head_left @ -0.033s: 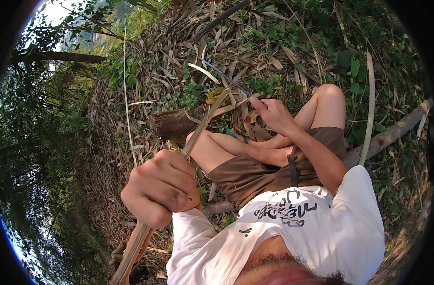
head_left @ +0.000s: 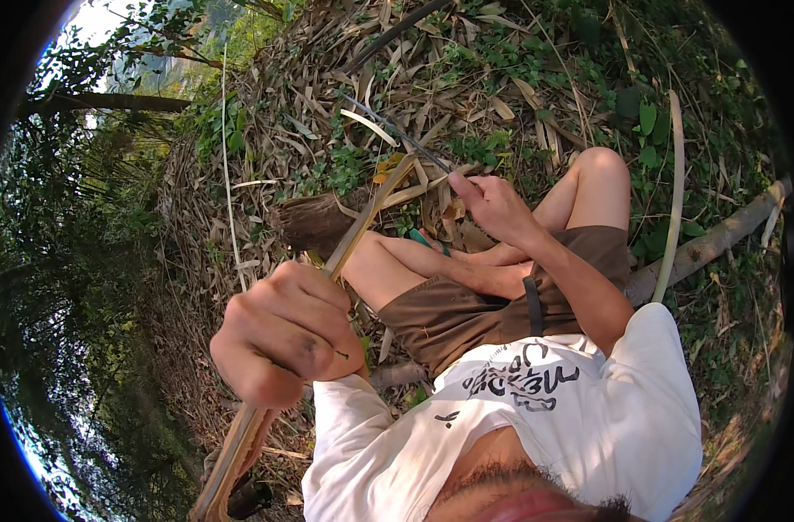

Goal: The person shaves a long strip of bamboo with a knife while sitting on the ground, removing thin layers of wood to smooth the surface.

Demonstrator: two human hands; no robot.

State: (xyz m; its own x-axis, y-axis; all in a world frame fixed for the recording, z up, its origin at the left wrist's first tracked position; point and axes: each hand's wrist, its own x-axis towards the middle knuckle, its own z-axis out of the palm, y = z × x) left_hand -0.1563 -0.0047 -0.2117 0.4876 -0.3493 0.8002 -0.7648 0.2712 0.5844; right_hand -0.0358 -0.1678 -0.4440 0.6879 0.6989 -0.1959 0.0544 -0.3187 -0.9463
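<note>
Outdoors, both hands [head_left: 284, 335] on bamboo strip [head_left: 362, 228]

The left hand [head_left: 284, 335] is closed in a fist around a long split bamboo strip [head_left: 362, 226] that runs from the lower left edge up toward the right hand [head_left: 493, 204]. The right hand pinches the strip's far end, beside a thin dark blade [head_left: 397, 130] lying over dry leaves [head_left: 327, 113]. The person sits cross-legged in brown shorts [head_left: 467, 304] and a white shirt [head_left: 588, 409], with a pale curved cane [head_left: 673, 191] and a fallen branch [head_left: 719, 239] to the right.
</note>
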